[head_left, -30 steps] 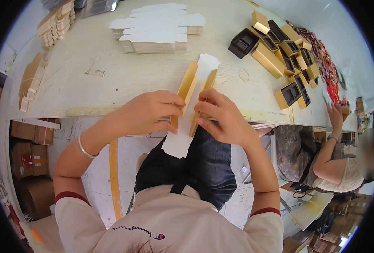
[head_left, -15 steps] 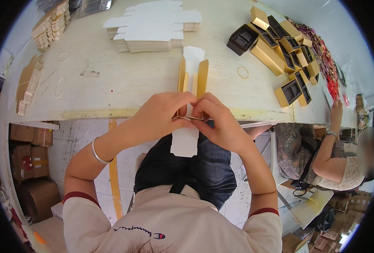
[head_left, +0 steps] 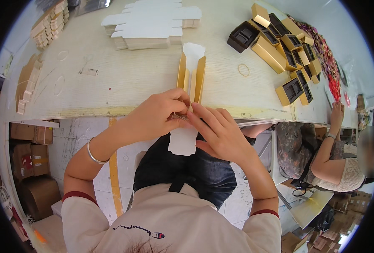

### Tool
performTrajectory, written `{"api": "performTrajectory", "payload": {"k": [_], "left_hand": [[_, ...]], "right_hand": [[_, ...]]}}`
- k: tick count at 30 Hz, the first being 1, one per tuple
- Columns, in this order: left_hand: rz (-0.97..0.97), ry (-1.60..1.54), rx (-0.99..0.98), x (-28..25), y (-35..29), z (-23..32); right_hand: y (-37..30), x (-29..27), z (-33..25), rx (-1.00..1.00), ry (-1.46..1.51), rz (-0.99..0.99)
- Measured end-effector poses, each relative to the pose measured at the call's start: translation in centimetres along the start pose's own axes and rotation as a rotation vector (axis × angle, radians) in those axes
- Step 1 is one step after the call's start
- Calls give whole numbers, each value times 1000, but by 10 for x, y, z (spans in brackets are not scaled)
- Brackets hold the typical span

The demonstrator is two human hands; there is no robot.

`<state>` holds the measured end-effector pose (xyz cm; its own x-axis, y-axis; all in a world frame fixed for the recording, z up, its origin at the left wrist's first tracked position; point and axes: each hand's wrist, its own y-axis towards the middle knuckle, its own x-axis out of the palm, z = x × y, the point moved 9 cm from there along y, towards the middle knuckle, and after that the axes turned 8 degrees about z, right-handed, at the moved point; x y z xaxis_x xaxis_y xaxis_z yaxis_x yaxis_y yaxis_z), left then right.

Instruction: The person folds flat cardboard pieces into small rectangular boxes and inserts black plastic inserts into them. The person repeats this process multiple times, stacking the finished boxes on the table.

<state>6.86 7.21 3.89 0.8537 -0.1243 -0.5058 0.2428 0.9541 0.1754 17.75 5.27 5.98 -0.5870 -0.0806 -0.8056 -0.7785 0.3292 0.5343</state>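
We see the left hand (head_left: 159, 116) curled around the near part of a gold-and-white carton blank (head_left: 190, 90), fingertips pinching its folded edge, while the right hand (head_left: 220, 135) presses against the same blank with fingers extended and the thumb underneath. The blank stands over the near edge of the pale wooden table (head_left: 111, 80), its gold side walls raised and its white flap hanging toward the lap. Beyond the blank lies a stack of flat white blanks (head_left: 151, 23). To the blank's right sit finished gold boxes (head_left: 286, 42) with dark inserts. Farther right, a second person's hand (head_left: 336, 114) rests at the table edge.
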Motion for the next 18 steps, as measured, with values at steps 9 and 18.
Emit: {"api": "performTrajectory", "payload": {"k": [9,18], "left_hand": [[-205,-473,-243,-5,-4,-16],[328,-91,271,-14,1,7]], "right_hand": [[3,7,44,368,633,285],[-2,4,44,563,608,476]]}}
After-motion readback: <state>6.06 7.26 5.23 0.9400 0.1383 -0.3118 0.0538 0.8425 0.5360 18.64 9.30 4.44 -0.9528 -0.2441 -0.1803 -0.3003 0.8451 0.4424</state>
